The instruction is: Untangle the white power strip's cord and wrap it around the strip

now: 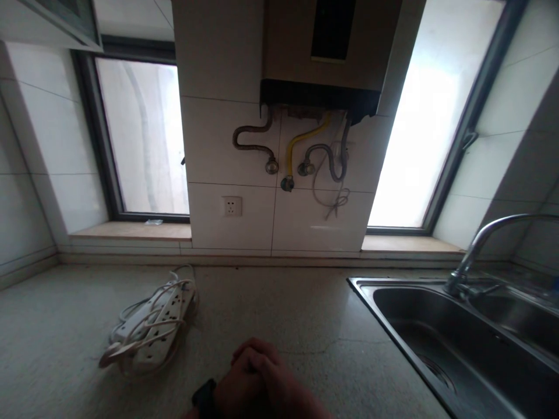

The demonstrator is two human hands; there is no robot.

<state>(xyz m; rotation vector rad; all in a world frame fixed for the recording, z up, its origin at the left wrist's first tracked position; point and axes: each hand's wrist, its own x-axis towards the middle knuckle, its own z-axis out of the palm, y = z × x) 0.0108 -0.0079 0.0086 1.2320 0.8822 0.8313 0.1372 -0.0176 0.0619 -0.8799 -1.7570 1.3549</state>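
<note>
At the bottom middle, my left hand point(239, 377) and my right hand point(276, 375) are clasped together over the counter. The fingers of both are closed against each other, and no object shows in them. A dark band point(204, 397) is on my left wrist. Left of my hands, a white power strip point(163, 326) lies on the counter with its white cord looped loosely around it. Neither hand touches it. The undersides of my hands are hidden.
A steel double sink point(393, 326) with a curved faucet point(476, 247) is set in the speckled counter point(279, 302) at the right. A water heater point(323, 52) hangs on the tiled wall, with hoses and valves below. A wall socket point(232, 206) sits between two windows.
</note>
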